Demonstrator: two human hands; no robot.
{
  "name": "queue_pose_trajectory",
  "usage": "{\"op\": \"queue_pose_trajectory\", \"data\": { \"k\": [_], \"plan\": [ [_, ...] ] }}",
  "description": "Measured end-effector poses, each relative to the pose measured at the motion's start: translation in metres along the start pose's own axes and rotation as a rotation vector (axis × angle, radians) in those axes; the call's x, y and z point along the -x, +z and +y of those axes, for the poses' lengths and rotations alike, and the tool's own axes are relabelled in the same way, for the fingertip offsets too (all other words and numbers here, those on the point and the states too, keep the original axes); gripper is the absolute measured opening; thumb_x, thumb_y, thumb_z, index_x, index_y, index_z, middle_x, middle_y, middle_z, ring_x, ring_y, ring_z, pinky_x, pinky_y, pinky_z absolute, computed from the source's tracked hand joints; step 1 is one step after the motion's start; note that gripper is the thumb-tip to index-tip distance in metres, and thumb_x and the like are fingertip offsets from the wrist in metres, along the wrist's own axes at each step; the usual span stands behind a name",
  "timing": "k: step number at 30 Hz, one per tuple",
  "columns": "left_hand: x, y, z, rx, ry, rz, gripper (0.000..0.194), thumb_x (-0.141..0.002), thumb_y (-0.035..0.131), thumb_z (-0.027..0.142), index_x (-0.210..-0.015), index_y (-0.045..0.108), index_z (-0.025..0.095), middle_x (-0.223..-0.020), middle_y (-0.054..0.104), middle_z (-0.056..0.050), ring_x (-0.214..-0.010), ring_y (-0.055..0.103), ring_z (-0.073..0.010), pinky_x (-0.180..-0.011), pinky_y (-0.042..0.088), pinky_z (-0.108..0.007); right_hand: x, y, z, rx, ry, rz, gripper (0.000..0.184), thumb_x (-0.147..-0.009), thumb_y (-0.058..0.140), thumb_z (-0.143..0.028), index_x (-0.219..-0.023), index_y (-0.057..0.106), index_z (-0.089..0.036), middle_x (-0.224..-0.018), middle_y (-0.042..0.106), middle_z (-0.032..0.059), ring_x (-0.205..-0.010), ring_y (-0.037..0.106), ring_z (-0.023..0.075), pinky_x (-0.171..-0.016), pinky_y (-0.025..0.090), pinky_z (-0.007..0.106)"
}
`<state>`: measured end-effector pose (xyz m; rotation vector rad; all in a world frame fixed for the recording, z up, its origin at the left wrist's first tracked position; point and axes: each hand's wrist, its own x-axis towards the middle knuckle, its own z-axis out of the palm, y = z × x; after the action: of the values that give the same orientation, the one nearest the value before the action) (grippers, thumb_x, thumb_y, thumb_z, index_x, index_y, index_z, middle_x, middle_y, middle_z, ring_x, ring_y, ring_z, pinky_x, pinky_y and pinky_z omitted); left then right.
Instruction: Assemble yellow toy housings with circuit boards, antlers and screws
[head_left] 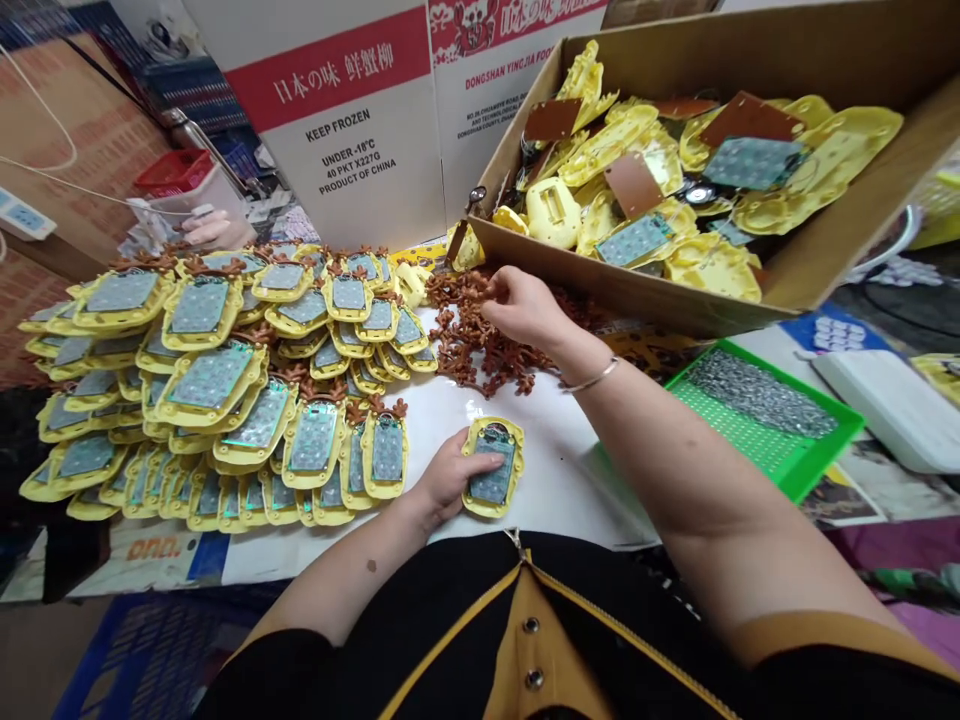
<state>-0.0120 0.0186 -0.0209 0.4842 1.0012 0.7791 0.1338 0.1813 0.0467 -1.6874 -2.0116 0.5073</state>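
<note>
My left hand (450, 473) grips a yellow plastic toy shell (514, 490) near the table's front edge, thumb across the green circuit board (492, 484) set in it. No brown piece shows at this shell's top. Farther forward, my right hand (521, 310) is at a heap of small brown antler-shaped plastic pieces (487, 355), its fingers pinched together. Whether a piece is between those fingertips I cannot make out. To the left, many similar yellow shells (206, 385) with circuit boards lie stacked in rows, several with brown antlers at the top.
A cardboard box (645, 275) at the back right holds yellow shell parts and boards. A green perforated tray (780, 470) with small metal screws lies right of my right forearm. A white printed carton (360, 150) stands behind. A white case (892, 410) lies at far right.
</note>
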Motion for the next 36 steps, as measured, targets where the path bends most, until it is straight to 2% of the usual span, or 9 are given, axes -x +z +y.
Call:
{"op": "queue_pose_trajectory", "data": {
  "k": [6, 10, 14, 19, 24, 27, 29, 32, 36],
  "plan": [
    [0.012, 0.001, 0.001, 0.011, 0.166, 0.041, 0.052, -0.053, 0.089, 0.025, -0.098, 0.065, 0.014, -0.084, 0.074, -0.004, -0.072, 0.069, -0.0186, -0.071, 0.057, -0.032, 0.088, -0.004, 0.023, -0.851, 0.009, -0.032, 0.017, -0.075, 0.063, -0.031, -0.086, 0.054, -0.022, -0.081, 0.061, -0.0011, -0.069, 0.055, 0.0130, -0.065, 0.049, 0.029],
    [0.016, 0.004, 0.003, 0.089, 0.308, 0.109, 0.054, -0.052, 0.089, 0.026, -0.100, 0.064, 0.016, -0.084, 0.075, -0.003, -0.074, 0.072, -0.0210, -0.074, 0.059, -0.035, 0.133, 0.015, 0.034, -1.083, 0.148, -0.035, 0.036, -0.073, 0.072, -0.049, -0.095, 0.064, -0.021, -0.083, 0.066, 0.0010, -0.074, 0.059, 0.0141, -0.067, 0.051, 0.030],
    [0.018, 0.004, 0.004, 0.066, 0.422, 0.160, 0.055, -0.051, 0.089, 0.026, -0.099, 0.065, 0.017, -0.083, 0.075, -0.002, -0.074, 0.072, -0.0207, -0.072, 0.060, -0.034, 0.154, 0.028, 0.042, -1.043, 0.141, -0.127, 0.041, -0.077, 0.072, -0.053, -0.102, 0.071, -0.020, -0.083, 0.070, 0.0035, -0.076, 0.060, 0.0150, -0.068, 0.050, 0.031],
    [0.020, 0.003, 0.002, -0.075, 0.311, 0.122, 0.050, -0.052, 0.090, 0.026, -0.095, 0.066, 0.016, -0.081, 0.075, -0.002, -0.071, 0.071, -0.0197, -0.068, 0.059, -0.032, 0.165, 0.023, 0.048, -0.939, 0.076, -0.266, 0.032, -0.083, 0.071, -0.045, -0.100, 0.073, -0.019, -0.082, 0.071, 0.0032, -0.074, 0.062, 0.0145, -0.076, 0.051, 0.035],
    [0.019, 0.006, -0.001, -0.033, 0.331, 0.142, 0.051, -0.053, 0.089, 0.026, -0.098, 0.066, 0.016, -0.083, 0.075, -0.002, -0.076, 0.072, -0.0205, -0.074, 0.060, -0.034, 0.173, 0.023, 0.050, -1.142, 0.212, -0.255, 0.054, -0.071, 0.083, -0.041, -0.117, 0.065, -0.019, -0.090, 0.070, 0.0018, -0.081, 0.064, 0.0133, -0.076, 0.051, 0.031],
    [0.018, 0.009, -0.002, -0.007, 0.341, 0.138, 0.051, -0.054, 0.088, 0.024, -0.099, 0.067, 0.016, -0.085, 0.076, -0.003, -0.077, 0.072, -0.0203, -0.073, 0.060, -0.033, 0.177, 0.029, 0.049, -1.212, 0.258, -0.275, 0.042, -0.070, 0.083, -0.043, -0.100, 0.069, -0.017, -0.093, 0.069, 0.0032, -0.077, 0.061, 0.0118, -0.072, 0.053, 0.030],
    [0.019, 0.010, -0.002, 0.013, 0.309, 0.124, 0.050, -0.055, 0.087, 0.022, -0.099, 0.067, 0.015, -0.087, 0.076, -0.003, -0.077, 0.073, -0.0199, -0.073, 0.060, -0.032, 0.179, 0.032, 0.049, -1.136, 0.212, -0.161, 0.029, -0.076, 0.078, -0.041, -0.090, 0.069, -0.018, -0.086, 0.068, 0.0024, -0.072, 0.059, 0.0114, -0.069, 0.053, 0.031],
    [0.021, 0.011, 0.002, 0.066, 0.209, 0.052, 0.048, -0.056, 0.085, 0.022, -0.100, 0.067, 0.015, -0.087, 0.076, -0.005, -0.077, 0.073, -0.0215, -0.076, 0.061, -0.036, 0.181, 0.034, 0.052, -0.812, -0.049, 0.152, 0.011, -0.085, 0.068, -0.028, -0.093, 0.072, -0.022, -0.089, 0.069, 0.0039, -0.080, 0.063, 0.0144, -0.074, 0.056, 0.033],
    [0.025, 0.013, 0.008, 0.106, 0.114, -0.076, 0.039, -0.057, 0.083, 0.024, -0.091, 0.068, 0.013, -0.081, 0.076, -0.007, -0.073, 0.074, -0.0242, -0.081, 0.062, -0.042, 0.186, 0.033, 0.058, -0.456, -0.404, 0.332, 0.020, -0.090, 0.059, -0.017, -0.095, 0.076, -0.027, -0.097, 0.071, 0.0057, -0.089, 0.067, 0.0156, -0.076, 0.058, 0.033]
  ]
}}
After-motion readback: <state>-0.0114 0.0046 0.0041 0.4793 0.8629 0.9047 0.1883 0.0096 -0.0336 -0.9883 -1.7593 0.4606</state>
